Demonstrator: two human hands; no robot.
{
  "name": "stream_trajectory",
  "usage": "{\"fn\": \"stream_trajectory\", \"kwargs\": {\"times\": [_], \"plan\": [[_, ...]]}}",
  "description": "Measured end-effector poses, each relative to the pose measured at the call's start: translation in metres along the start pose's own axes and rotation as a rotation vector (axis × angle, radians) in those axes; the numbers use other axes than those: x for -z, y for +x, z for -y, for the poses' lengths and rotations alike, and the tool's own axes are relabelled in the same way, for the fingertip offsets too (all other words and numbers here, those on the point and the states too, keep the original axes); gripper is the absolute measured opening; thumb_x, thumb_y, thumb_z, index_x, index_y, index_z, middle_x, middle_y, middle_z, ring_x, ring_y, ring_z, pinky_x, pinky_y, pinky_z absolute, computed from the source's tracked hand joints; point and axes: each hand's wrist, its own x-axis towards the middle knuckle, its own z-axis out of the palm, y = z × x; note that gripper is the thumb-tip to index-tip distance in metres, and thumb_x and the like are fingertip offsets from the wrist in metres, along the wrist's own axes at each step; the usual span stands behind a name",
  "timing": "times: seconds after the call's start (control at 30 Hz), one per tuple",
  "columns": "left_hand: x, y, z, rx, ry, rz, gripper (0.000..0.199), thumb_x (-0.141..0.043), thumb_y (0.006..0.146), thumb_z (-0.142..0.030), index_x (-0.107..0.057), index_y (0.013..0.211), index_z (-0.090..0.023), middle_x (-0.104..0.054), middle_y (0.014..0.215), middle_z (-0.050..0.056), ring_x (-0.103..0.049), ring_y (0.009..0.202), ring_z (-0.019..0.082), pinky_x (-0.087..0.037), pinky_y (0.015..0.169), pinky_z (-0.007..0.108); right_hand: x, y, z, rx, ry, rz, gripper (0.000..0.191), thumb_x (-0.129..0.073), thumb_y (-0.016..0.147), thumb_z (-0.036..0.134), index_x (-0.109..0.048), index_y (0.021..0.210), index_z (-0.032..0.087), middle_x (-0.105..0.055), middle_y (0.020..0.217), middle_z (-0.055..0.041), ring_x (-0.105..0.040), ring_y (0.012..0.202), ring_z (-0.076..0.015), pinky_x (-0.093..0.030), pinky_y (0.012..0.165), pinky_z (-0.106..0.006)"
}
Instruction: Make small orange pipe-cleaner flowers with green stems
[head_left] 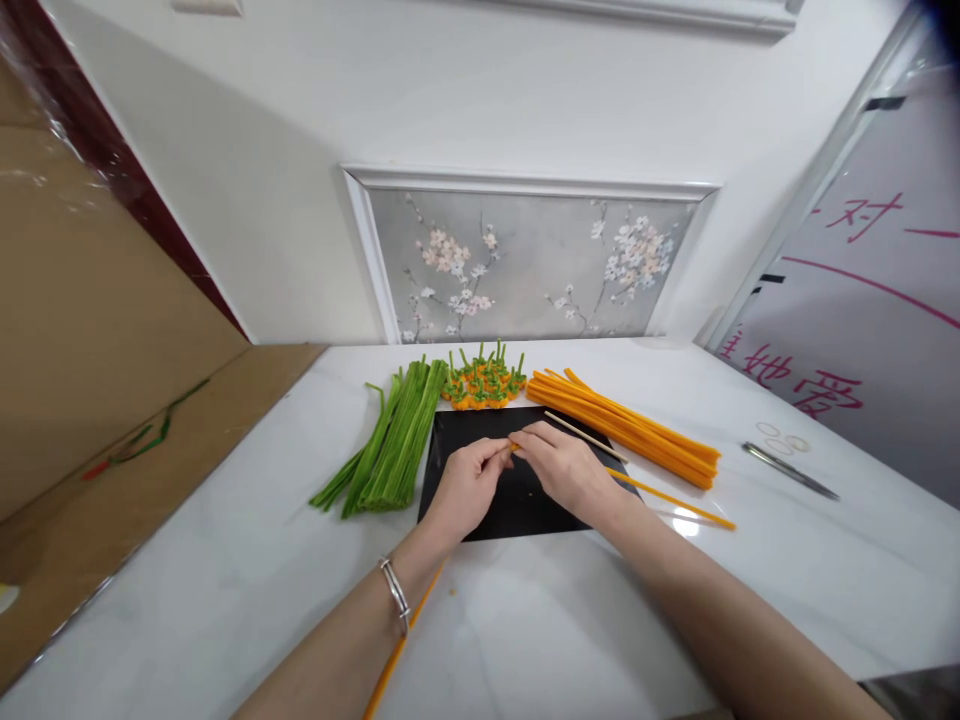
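I sit at a craft corner, in a home or a small shop; I cannot tell which. The far wall (247, 210) carries a blossom panel (532, 265) in white moulding (532, 181). A pale board (900, 345) with red handwriting stands right, cardboard (97, 260) left. Green (401, 440) and orange fuzzy stems (622, 425) lie bundled on my marble-patterned table (247, 570).

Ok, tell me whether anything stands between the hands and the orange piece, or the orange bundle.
Nothing visible for the orange piece: left hand and right hand both pinch it. A thin wooden stick lies between the right hand and the orange bundle.
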Motion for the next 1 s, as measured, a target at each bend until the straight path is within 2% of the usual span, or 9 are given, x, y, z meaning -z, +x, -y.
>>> {"fn": "stream_trajectory", "kwargs": {"times": [0.23, 0.43, 0.5, 0.63, 0.73, 0.8, 0.87, 0.93, 1.0], "plan": [[-0.003, 0.0, 0.003, 0.032, 0.036, 0.015, 0.027, -0.044, 0.088, -0.023, -0.066, 0.074, -0.017, -0.065, 0.071, 0.001, -0.056, 0.066, 0.015, -0.04, 0.063, 0.025, 0.002, -0.001, 0.0, 0.067, -0.224, 0.061, 0.019, -0.046, 0.093, 0.009, -0.06, 0.102, 0.019, -0.064, 0.095, -0.0067, -0.06, 0.084, -0.018, -0.047, 0.063, -0.025], [-0.001, -0.001, 0.0, -0.035, 0.107, 0.008, 0.025, -0.044, 0.087, -0.014, -0.065, 0.074, -0.018, -0.063, 0.073, 0.001, -0.055, 0.069, 0.015, -0.039, 0.066, 0.025, 0.005, 0.001, 0.005, 0.049, -0.276, 0.084, 0.015, -0.051, 0.089, 0.008, -0.061, 0.09, 0.018, -0.063, 0.087, -0.0056, -0.058, 0.08, -0.019, -0.038, 0.055, -0.026], [-0.001, -0.002, -0.001, -0.092, 0.166, 0.012, 0.027, -0.043, 0.087, -0.011, -0.064, 0.073, -0.018, -0.06, 0.072, 0.002, -0.053, 0.068, 0.015, -0.038, 0.065, 0.025, 0.005, 0.001, 0.007, -0.006, -0.239, 0.085, 0.014, -0.051, 0.088, 0.01, -0.061, 0.085, 0.018, -0.063, 0.083, -0.0058, -0.058, 0.078, -0.0191, -0.035, 0.054, -0.026], [-0.004, -0.004, -0.001, -0.199, 0.313, 0.012, 0.028, -0.04, 0.087, -0.006, -0.065, 0.08, -0.017, -0.06, 0.077, 0.005, -0.054, 0.071, 0.016, -0.04, 0.067, 0.026, 0.007, 0.004, 0.007, -0.157, -0.023, 0.08, 0.018, -0.048, 0.091, 0.016, -0.06, 0.078, 0.018, -0.063, 0.076, -0.004, -0.059, 0.071, -0.0162, -0.038, 0.057, -0.024], [-0.006, -0.004, -0.002, -0.231, 0.289, -0.023, 0.028, -0.04, 0.088, -0.008, -0.066, 0.082, -0.018, -0.062, 0.08, 0.006, -0.055, 0.073, 0.016, -0.041, 0.069, 0.027, 0.009, 0.006, 0.004, -0.17, 0.051, 0.099, 0.02, -0.049, 0.09, 0.013, -0.06, 0.075, 0.019, -0.063, 0.069, 0.0002, -0.059, 0.063, -0.0127, -0.041, 0.058, -0.022], [-0.005, -0.003, -0.002, -0.167, 0.149, -0.053, 0.025, -0.044, 0.088, -0.011, -0.067, 0.081, -0.018, -0.062, 0.08, 0.004, -0.054, 0.073, 0.015, -0.041, 0.07, 0.027, 0.01, 0.006, 0.001, -0.171, 0.073, 0.1, 0.02, -0.048, 0.093, 0.015, -0.061, 0.078, 0.019, -0.065, 0.072, 0.0003, -0.061, 0.066, -0.0128, -0.043, 0.061, -0.021], [-0.003, -0.001, -0.002, 0.012, -0.083, -0.059, 0.018, -0.052, 0.085, -0.015, -0.067, 0.076, -0.018, -0.06, 0.077, 0.002, -0.052, 0.073, 0.015, -0.04, 0.069, 0.025, 0.012, 0.005, 0.0, -0.163, 0.076, 0.076, 0.016, -0.048, 0.095, 0.021, -0.064, 0.09, 0.02, -0.067, 0.084, -0.0021, -0.063, 0.076, -0.0151, -0.046, 0.066, -0.023], [-0.001, 0.0, 0.0, 0.199, -0.28, -0.033, 0.014, -0.058, 0.081, -0.019, -0.065, 0.069, -0.017, -0.056, 0.07, 0.0, -0.048, 0.066, 0.013, -0.037, 0.061, 0.022, 0.014, 0.003, 0.0, -0.124, 0.051, 0.04, 0.019, -0.051, 0.094, 0.023, -0.061, 0.109, 0.022, -0.068, 0.101, -0.0048, -0.064, 0.087, -0.0175, -0.047, 0.072, -0.025], [0.001, 0.001, 0.001, 0.322, -0.392, 0.02, 0.016, -0.06, 0.079, -0.024, -0.061, 0.066, -0.016, -0.049, 0.062, -0.002, -0.04, 0.054, 0.009, -0.029, 0.049, 0.02, 0.016, 0.001, -0.001, -0.051, 0.0, 0.002, 0.028, -0.051, 0.093, 0.02, -0.057, 0.121, 0.022, -0.065, 0.113, -0.0063, -0.063, 0.093, -0.018, -0.047, 0.075, -0.026]]}}
